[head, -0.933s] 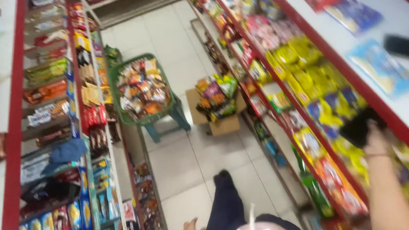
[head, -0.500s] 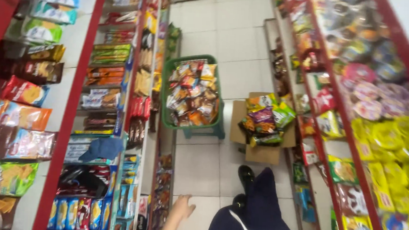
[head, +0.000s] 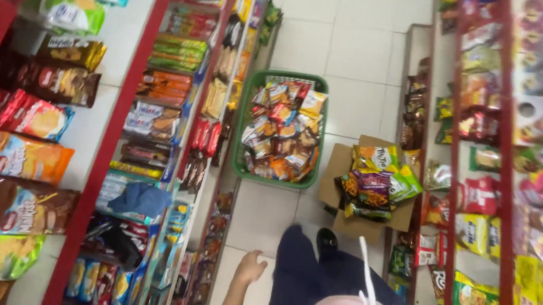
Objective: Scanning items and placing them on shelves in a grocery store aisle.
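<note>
The left hand hangs empty and loosely open beside the shelf, near a green basket of snack packets.

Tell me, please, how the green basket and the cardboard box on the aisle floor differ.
The green basket is plastic with a mesh wall; the cardboard box is brown with open flaps. The basket looks larger and sits nearer the left shelves, while the box sits against the right shelves. Both are heaped with colourful snack packets.

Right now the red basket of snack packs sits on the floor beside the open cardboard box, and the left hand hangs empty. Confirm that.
Wrong in one respect: the basket is green, not red, as the head view shows. It does sit beside the open cardboard box, and the left hand hangs empty.
</note>
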